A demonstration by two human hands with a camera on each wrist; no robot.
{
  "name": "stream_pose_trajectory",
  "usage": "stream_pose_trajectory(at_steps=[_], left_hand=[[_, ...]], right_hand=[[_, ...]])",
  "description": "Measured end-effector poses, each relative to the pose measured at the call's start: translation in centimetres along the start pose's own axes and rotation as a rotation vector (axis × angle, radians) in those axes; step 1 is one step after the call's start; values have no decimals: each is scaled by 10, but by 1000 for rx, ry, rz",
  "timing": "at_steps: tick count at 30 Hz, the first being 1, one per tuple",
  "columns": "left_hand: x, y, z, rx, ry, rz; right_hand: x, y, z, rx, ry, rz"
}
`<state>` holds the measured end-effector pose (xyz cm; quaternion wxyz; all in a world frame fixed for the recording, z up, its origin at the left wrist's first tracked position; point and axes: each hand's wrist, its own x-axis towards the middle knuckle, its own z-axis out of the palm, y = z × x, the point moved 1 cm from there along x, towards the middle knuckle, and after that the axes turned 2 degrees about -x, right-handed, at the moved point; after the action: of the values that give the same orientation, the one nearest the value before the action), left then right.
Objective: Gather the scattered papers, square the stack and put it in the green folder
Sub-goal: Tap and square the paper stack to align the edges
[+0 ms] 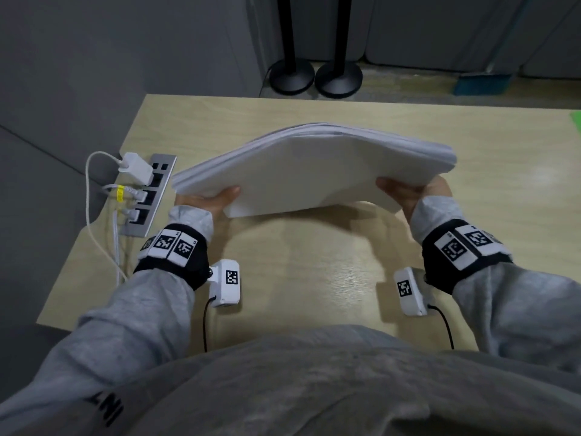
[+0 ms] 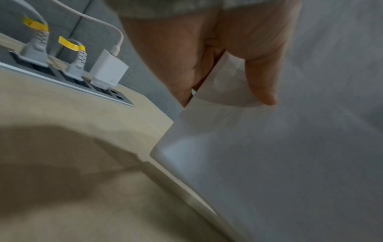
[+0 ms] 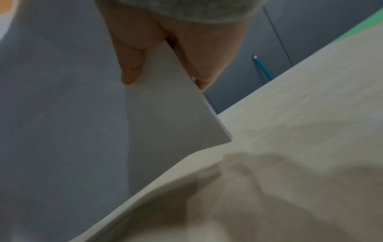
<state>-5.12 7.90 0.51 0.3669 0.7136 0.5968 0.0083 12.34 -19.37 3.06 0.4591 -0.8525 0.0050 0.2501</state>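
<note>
At the left edge of the table (image 1: 314, 278), a power strip (image 1: 151, 196) carries a white charger (image 1: 135, 173). Just right of it, the left hand (image 1: 213, 201) pinches the stack of papers (image 1: 314, 171) at its left end, thumb on top, fingers under. The stack hangs mid-frame above the table, bowed upward, its edges fanned rather than flush. The right hand (image 1: 405, 191) pinches the right end likewise. A sliver of the green folder (image 1: 577, 119) shows at the right frame edge. Gathering looks done; squaring seems in hand. Next likely calls for tapping an edge on the table, then carrying the stack right
</note>
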Motion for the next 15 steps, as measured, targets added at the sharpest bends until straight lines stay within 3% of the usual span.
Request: stream_pose_trajectory(at_steps=[3, 6, 10, 15], left_hand=[[4, -4, 2, 138, 11, 16], [5, -5, 6, 111, 17, -60], [16, -5, 4, -10, -33, -61], [6, -8, 14, 160, -79, -72]], right_hand=[[0, 6, 1, -72, -25, 48], [0, 6, 3, -140, -61, 61], [2, 8, 0, 40, 17, -2], [4, 17, 5, -306, -112, 134]])
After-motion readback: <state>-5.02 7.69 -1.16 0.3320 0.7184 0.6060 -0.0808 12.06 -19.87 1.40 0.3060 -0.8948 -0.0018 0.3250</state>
